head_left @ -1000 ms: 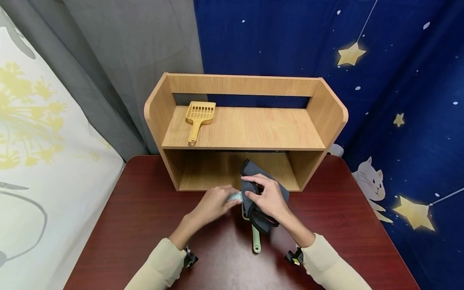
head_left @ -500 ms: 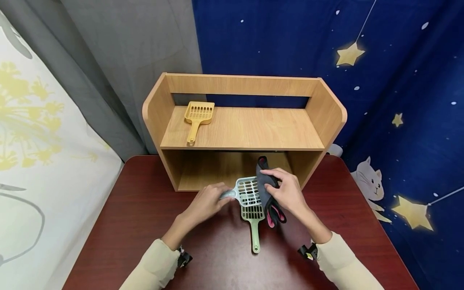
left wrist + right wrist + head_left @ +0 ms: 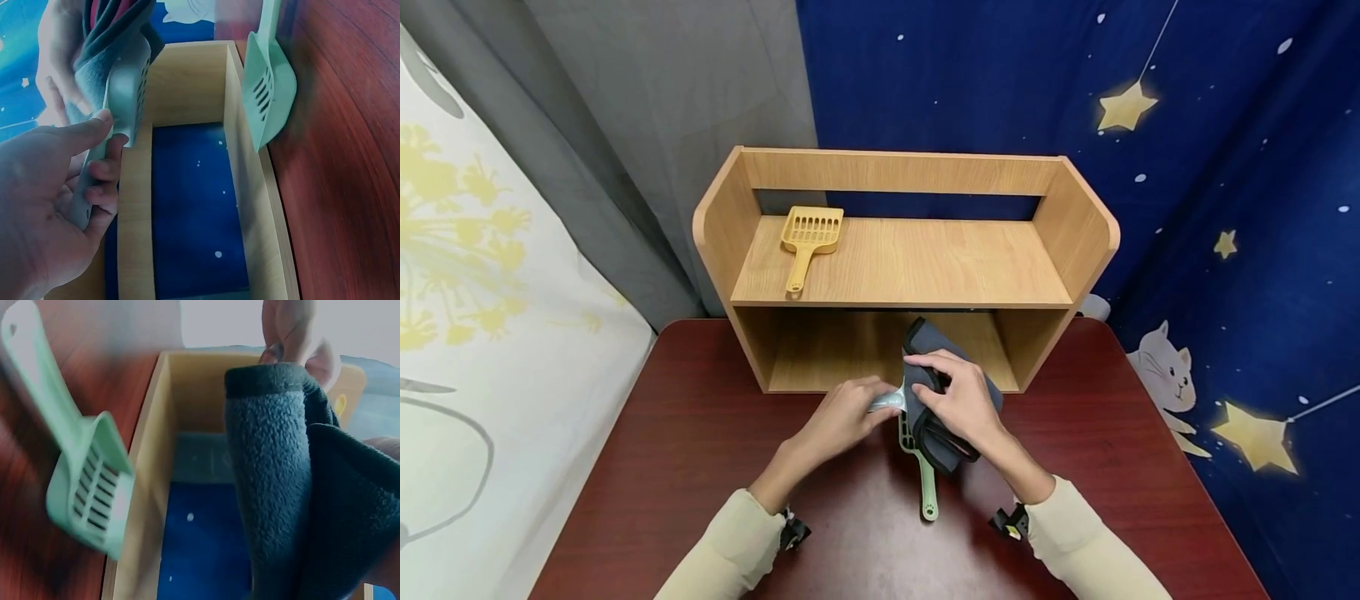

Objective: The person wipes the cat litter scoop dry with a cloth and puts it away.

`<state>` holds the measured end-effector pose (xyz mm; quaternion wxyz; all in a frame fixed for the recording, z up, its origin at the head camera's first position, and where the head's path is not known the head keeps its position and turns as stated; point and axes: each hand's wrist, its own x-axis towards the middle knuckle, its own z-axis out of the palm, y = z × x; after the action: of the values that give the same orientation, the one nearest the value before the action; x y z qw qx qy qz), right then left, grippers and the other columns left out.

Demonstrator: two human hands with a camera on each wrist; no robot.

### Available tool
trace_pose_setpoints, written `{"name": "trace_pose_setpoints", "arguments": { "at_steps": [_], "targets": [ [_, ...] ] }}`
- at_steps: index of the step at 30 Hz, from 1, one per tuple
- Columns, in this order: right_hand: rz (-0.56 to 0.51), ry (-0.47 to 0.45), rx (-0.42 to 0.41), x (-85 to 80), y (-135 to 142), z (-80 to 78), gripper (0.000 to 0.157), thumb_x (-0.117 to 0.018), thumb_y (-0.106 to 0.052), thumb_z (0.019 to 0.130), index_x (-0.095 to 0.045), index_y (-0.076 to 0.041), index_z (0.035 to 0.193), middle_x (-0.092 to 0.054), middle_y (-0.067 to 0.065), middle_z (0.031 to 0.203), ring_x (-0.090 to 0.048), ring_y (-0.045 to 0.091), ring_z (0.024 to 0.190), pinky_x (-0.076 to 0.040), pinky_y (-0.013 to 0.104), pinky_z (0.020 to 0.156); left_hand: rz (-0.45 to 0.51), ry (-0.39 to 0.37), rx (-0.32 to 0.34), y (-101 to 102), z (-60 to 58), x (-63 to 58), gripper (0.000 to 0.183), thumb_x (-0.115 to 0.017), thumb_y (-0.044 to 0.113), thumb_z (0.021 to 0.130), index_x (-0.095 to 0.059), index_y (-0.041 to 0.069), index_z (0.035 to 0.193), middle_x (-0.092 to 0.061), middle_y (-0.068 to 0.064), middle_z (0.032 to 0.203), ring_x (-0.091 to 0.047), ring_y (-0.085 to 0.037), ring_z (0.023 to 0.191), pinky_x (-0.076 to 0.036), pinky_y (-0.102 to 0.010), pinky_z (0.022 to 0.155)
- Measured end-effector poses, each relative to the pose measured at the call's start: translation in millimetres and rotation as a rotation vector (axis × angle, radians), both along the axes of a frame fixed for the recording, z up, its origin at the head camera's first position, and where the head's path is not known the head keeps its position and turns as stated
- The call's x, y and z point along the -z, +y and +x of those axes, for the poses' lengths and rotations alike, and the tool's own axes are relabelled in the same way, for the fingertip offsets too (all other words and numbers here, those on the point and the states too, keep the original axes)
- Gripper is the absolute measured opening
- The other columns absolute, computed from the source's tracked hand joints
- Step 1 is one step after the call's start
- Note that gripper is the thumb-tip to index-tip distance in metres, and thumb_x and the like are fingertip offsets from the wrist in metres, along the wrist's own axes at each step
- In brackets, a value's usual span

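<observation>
My left hand (image 3: 842,417) grips the handle of a light blue slotted litter scoop (image 3: 128,84). Folded over the scoop's head is a grey cloth (image 3: 934,337) with black edging, which my right hand (image 3: 961,398) holds between thumb and fingers. In the head view the cloth covers most of that head; the left wrist view shows its slotted side. Below both hands, a green litter scoop (image 3: 928,492) lies on the table, its handle toward me. The right wrist view shows the cloth (image 3: 269,469) close up, with the green scoop (image 3: 62,425) to its left.
Behind my hands stands a two-level wooden shelf (image 3: 910,267) at the table's (image 3: 700,467) back. A yellow litter scoop (image 3: 802,265) lies on its upper level at the left. Grey and starry blue curtains (image 3: 970,92) hang behind it.
The cloth slid right, baring the blue scoop's slotted head half a second ago, and has now moved back left over it. The left hand shifted slightly, keeping its grip. The green scoop stayed put.
</observation>
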<state>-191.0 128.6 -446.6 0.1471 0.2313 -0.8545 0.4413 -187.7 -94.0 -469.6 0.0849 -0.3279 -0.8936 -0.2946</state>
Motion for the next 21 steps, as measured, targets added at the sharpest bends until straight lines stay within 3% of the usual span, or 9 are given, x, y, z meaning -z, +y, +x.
{"name": "trace_pose_setpoints", "arguments": {
  "at_steps": [4, 6, 11, 16, 21],
  "targets": [
    [0.057, 0.037, 0.016, 4.2, 14, -1.0, 0.042, -0.084, 0.004, 0.082, -0.081, -0.012, 0.121, -0.078, 0.002, 0.113, -0.073, 0.020, 0.108, -0.056, 0.037, 0.089, -0.010, 0.019, -0.001, -5, 1.0, -0.4, 0.024, -0.079, 0.021, 0.097, -0.077, 0.002, 0.113, -0.075, -0.002, 0.100, -0.067, -0.015, 0.081, -0.056, -0.035, 0.073],
    [0.052, 0.059, 0.045, 5.6, 24, -1.1, 0.042, -0.084, 0.005, 0.081, -0.081, -0.011, 0.119, -0.078, 0.003, 0.112, -0.073, 0.021, 0.105, -0.055, 0.033, 0.088, -0.015, 0.026, -0.011, -8, 1.8, -0.8, 0.025, -0.078, 0.021, 0.097, -0.076, 0.002, 0.114, -0.075, -0.003, 0.101, -0.068, -0.016, 0.083, -0.056, -0.037, 0.075],
    [-0.040, 0.027, 0.076, 2.4, 44, 1.8, 0.042, -0.084, 0.006, 0.083, -0.081, -0.013, 0.120, -0.077, 0.003, 0.113, -0.072, 0.019, 0.099, -0.056, 0.017, 0.078, -0.027, 0.038, -0.015, -15, 2.4, -0.8, 0.024, -0.079, 0.018, 0.096, -0.076, 0.002, 0.114, -0.075, -0.004, 0.103, -0.069, -0.018, 0.086, -0.057, -0.040, 0.078],
    [-0.140, -0.083, 0.074, -2.3, 61, 7.2, 0.041, -0.084, 0.005, 0.086, -0.080, -0.015, 0.122, -0.076, 0.003, 0.115, -0.071, 0.012, 0.103, -0.058, 0.019, 0.080, -0.039, 0.016, 0.008, -24, 0.4, 1.5, 0.022, -0.079, 0.017, 0.097, -0.077, 0.002, 0.112, -0.074, -0.002, 0.098, -0.068, -0.016, 0.082, -0.057, -0.037, 0.075],
    [-0.213, -0.079, 0.044, -6.5, 72, 13.2, 0.042, -0.085, 0.008, 0.084, -0.079, -0.009, 0.122, -0.075, 0.010, 0.116, -0.066, 0.006, 0.099, -0.055, 0.015, 0.075, -0.035, 0.007, 0.017, -35, -2.2, 0.1, 0.023, -0.078, 0.018, 0.097, -0.077, 0.002, 0.114, -0.076, -0.003, 0.099, -0.069, -0.015, 0.085, -0.058, -0.035, 0.075]
  ]
}}
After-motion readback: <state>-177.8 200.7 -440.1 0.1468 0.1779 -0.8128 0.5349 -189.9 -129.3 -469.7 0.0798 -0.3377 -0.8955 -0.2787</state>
